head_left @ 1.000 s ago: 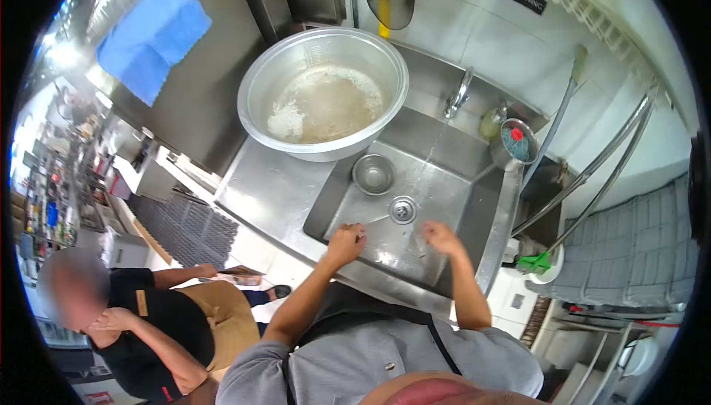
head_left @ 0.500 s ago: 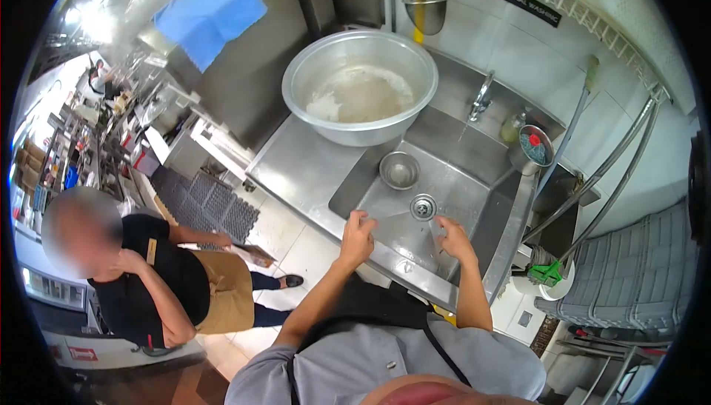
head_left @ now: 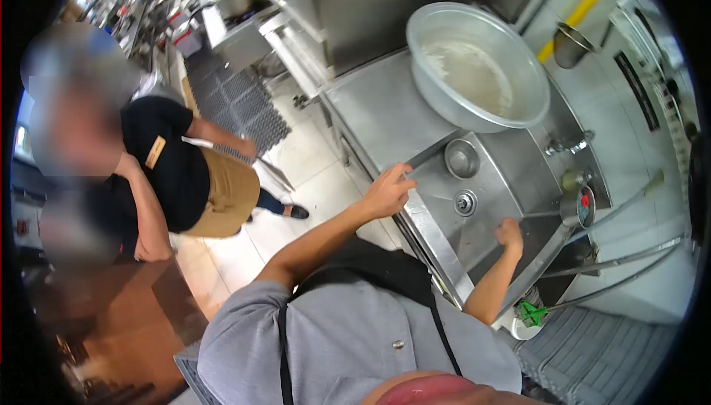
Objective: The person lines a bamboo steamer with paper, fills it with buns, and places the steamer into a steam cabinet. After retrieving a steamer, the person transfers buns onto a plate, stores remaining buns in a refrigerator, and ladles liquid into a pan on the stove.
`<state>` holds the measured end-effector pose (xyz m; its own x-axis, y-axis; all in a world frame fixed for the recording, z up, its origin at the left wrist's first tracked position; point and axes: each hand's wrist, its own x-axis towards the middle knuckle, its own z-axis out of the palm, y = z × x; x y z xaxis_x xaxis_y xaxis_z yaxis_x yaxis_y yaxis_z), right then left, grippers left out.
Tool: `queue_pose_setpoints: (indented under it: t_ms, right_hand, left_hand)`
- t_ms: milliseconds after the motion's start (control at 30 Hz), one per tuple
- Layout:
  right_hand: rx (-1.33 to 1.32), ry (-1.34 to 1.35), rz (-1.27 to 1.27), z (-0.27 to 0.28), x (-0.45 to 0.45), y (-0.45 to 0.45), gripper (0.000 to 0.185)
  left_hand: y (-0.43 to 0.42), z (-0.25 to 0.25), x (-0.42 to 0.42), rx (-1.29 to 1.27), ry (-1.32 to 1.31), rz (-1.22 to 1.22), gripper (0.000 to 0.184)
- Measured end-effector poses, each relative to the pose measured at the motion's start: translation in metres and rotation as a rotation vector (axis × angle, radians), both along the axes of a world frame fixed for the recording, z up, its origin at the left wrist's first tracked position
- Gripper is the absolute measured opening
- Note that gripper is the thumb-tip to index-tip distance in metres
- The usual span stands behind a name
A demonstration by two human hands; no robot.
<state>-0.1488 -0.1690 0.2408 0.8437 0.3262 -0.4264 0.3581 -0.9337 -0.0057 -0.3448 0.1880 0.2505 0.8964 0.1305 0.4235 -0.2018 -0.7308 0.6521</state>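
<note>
My left hand (head_left: 390, 190) is over the front edge of the steel sink (head_left: 426, 231), fingers bent but apart, holding nothing. Further right, my right hand (head_left: 509, 233) hangs over the basin with its fingers curled in; nothing shows in it. Between and beyond my hands is the round drain (head_left: 465, 202). Just behind the drain, a small metal bowl (head_left: 462, 158) rests in the basin. A large metal basin (head_left: 474, 120) of cloudy liquid stands on the steel counter (head_left: 378, 105) behind.
A faucet (head_left: 570, 144) and a metal container (head_left: 576, 209) with a red item are at the sink's right. Hoses (head_left: 629, 264) and a green tool (head_left: 532, 314) lie further right. At left stands a person in a black shirt and tan apron (head_left: 226, 186), by a floor mat (head_left: 229, 105).
My view has turned left, so the sink and large basin sit further right. My hands are farther apart, and the right one has curled more. The other person stays at the left.
</note>
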Motion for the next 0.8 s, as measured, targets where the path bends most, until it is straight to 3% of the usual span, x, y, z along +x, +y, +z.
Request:
queue_pose_setpoints:
  t_ms: [33, 100, 133, 200, 233, 300, 400, 433, 467, 500, 533, 567, 600, 667, 733, 767, 800]
  right_hand:
    - [0.343, 0.144, -0.111, -0.005, -0.009, 0.014, 0.053]
    - [0.745, 0.015, -0.241, -0.019, -0.053, 0.040, 0.047]
    - [0.736, 0.036, -0.221, -0.028, -0.062, 0.041, 0.047]
    - [0.405, -0.191, 0.057, -0.043, -0.070, 0.050, 0.039]
    - [0.403, -0.182, 0.067, -0.027, -0.071, 0.063, 0.039]
    - [0.503, -0.169, 0.032, 0.016, -0.067, 0.082, 0.040]
    - [0.604, -0.050, 0.029, 0.055, -0.030, 0.097, 0.039]
    - [0.600, -0.042, 0.046, 0.074, -0.023, 0.106, 0.039]
    - [0.790, 0.076, 0.060, 0.094, -0.017, 0.116, 0.038]
    - [0.981, 0.195, 0.072, 0.111, -0.011, 0.128, 0.038]
    - [0.976, 0.200, 0.085, 0.128, -0.008, 0.140, 0.038]
    - [1.130, 0.318, 0.123, 0.142, -0.006, 0.154, 0.038]
    - [1.278, 0.445, 0.154, 0.149, -0.003, 0.167, 0.038]
    - [1.156, 0.499, 0.193, 0.139, 0.008, 0.186, 0.038]
    - [0.971, 0.576, 0.301, 0.131, 0.011, 0.211, 0.038]
    - [0.954, 0.593, 0.300, 0.128, 0.010, 0.225, 0.038]
    - [0.951, 0.647, 0.343, 0.125, 0.008, 0.240, 0.038]
  left_hand:
    - [0.007, -0.001, -0.005, -0.018, -0.014, -0.054, 0.020]
    - [0.028, -0.001, -0.016, 0.006, -0.025, 0.019, 0.013]
    - [0.038, -0.007, -0.024, -0.041, -0.004, 0.034, 0.010]
    - [0.060, -0.015, -0.036, -0.079, 0.028, 0.075, 0.006]
    - [0.072, -0.027, -0.044, -0.082, 0.034, 0.087, 0.006]
    - [0.097, -0.073, -0.065, -0.172, 0.266, 0.177, 0.008]
    - [0.139, -0.197, -0.132, -0.294, 0.702, 0.348, 0.024]
    - [0.148, -0.251, -0.173, -0.141, 0.896, 0.471, 0.028]
    - [0.146, -0.277, -0.216, -0.070, 1.101, 0.572, 0.029]
    - [0.132, -0.265, -0.252, -0.152, 1.198, 0.775, 0.027]
    - [0.128, -0.301, -0.293, -0.278, 1.325, 0.884, 0.027]
    - [0.121, -0.300, -0.309, -0.522, 1.479, 0.906, 0.026]
    - [0.108, -0.286, -0.330, -0.609, 1.367, 0.871, 0.023]
    - [0.079, -0.274, -0.367, -0.704, 1.267, 0.843, 0.020]
    - [0.046, -0.268, -0.389, -0.900, 0.997, 1.077, 0.016]
    - [0.029, -0.264, -0.390, -0.915, 1.012, 1.085, 0.016]
    - [0.012, -0.242, -0.380, -1.094, 0.992, 1.199, 0.016]
